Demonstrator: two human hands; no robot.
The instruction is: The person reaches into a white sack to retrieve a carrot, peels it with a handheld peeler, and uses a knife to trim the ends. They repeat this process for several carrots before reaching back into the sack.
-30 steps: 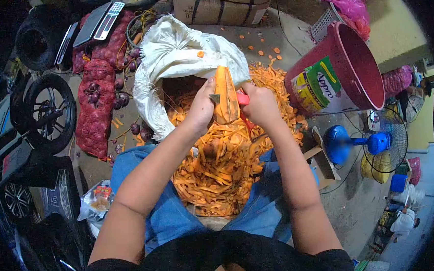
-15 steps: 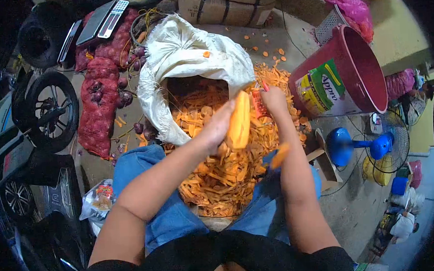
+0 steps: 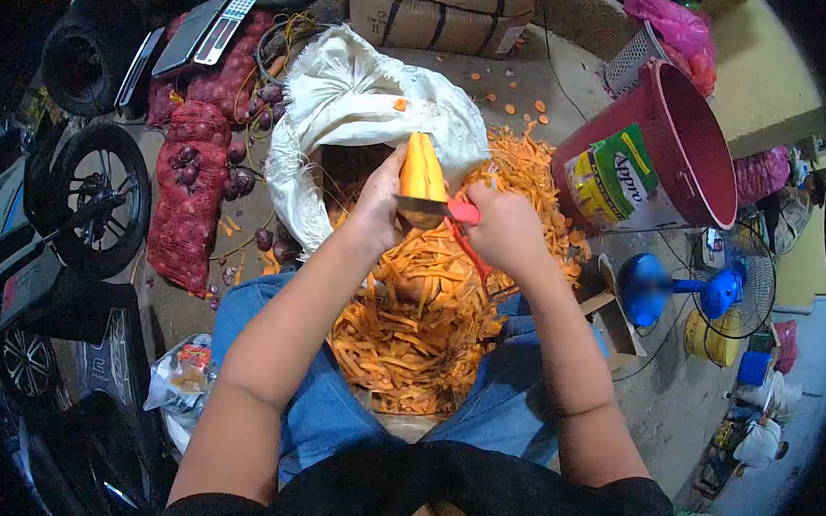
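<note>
My left hand (image 3: 380, 202) is wrapped round a thick, peeled orange carrot (image 3: 421, 169), whose narrow end points away from me. My right hand (image 3: 505, 227) grips a knife (image 3: 463, 211) by its red handle, and the blade lies across the carrot's near end. A second red item (image 3: 469, 248), perhaps a peeler, hangs below the right hand. Under both hands spreads a large heap of orange peelings (image 3: 418, 351) between my knees. Behind the left hand, a white woven sack (image 3: 331, 113) gapes open with more peelings at its mouth.
A red bucket (image 3: 646, 152) leans at the right, near a blue fan (image 3: 644, 290) and a cardboard box (image 3: 613, 327). Red net bags of onions (image 3: 186, 209), a scale (image 3: 191, 36) and motorcycle wheels (image 3: 102, 200) are at the left. Wrapped cartons (image 3: 438, 18) stand at the back.
The carrot has moved slightly left and towards upright with my left hand. My right hand has come in beside it, bringing the knife blade against the carrot. A blurred orange piece in mid-air is gone.
</note>
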